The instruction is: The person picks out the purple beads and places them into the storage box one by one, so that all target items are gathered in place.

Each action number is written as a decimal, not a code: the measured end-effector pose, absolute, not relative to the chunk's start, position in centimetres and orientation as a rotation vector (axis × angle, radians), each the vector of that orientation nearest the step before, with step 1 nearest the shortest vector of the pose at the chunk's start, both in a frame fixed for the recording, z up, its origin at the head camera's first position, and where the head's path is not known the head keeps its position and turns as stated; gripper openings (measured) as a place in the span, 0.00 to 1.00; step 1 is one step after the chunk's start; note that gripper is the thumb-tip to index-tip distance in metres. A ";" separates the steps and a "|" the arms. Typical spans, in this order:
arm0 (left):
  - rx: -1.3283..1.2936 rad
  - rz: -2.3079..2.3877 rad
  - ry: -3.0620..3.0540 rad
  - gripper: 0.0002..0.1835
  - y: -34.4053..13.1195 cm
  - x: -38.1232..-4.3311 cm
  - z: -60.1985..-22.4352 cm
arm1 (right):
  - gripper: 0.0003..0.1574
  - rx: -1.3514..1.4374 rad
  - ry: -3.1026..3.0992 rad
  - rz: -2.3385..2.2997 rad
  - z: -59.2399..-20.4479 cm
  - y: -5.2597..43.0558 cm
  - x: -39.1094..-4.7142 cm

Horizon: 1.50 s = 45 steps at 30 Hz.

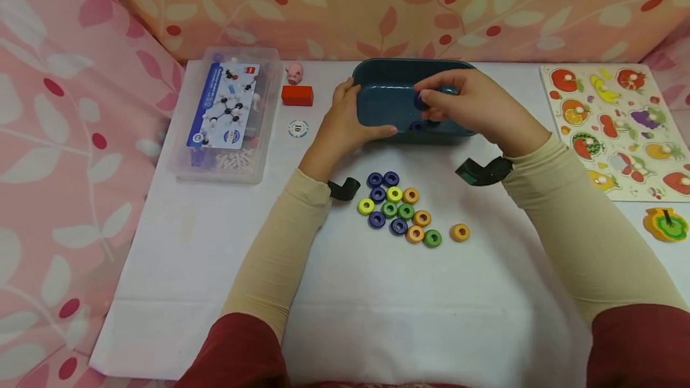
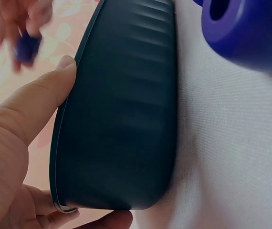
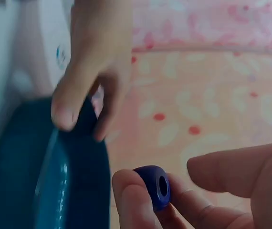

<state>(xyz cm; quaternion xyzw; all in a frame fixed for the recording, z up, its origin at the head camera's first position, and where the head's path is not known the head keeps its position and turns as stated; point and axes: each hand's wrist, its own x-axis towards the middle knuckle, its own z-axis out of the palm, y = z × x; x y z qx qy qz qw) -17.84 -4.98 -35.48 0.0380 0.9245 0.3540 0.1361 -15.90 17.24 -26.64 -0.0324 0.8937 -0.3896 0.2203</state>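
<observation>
A dark teal plastic basin [image 1: 385,100] stands at the back of the table. My left hand [image 1: 341,121] grips its left end, with the thumb over the near rim and the fingers around the end wall. Over the basin, my right hand [image 1: 471,100] holds a dark purple ring bead [image 3: 157,187] between its fingers. Another dark ring bead [image 1: 416,126] shows inside the basin near the front wall. In front of the basin lies a loose group of ring beads, including purple [image 1: 377,219], yellow [image 1: 366,206], green [image 1: 433,238] and orange [image 1: 422,218] ones.
A clear plastic box [image 1: 226,163] with a molecule-picture label stands at left. Beside it are a pig figure [image 1: 294,72], a red block [image 1: 297,96] and a round chip [image 1: 298,129]. A fruit puzzle board [image 1: 620,130] and a tree-shaped piece [image 1: 665,224] lie at right.
</observation>
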 end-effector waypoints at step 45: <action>0.120 1.020 2.711 0.65 -4.9 -17.7 -35.6 | 0.30 -0.070 2.296 -1.175 -31.5 18.1 -13.5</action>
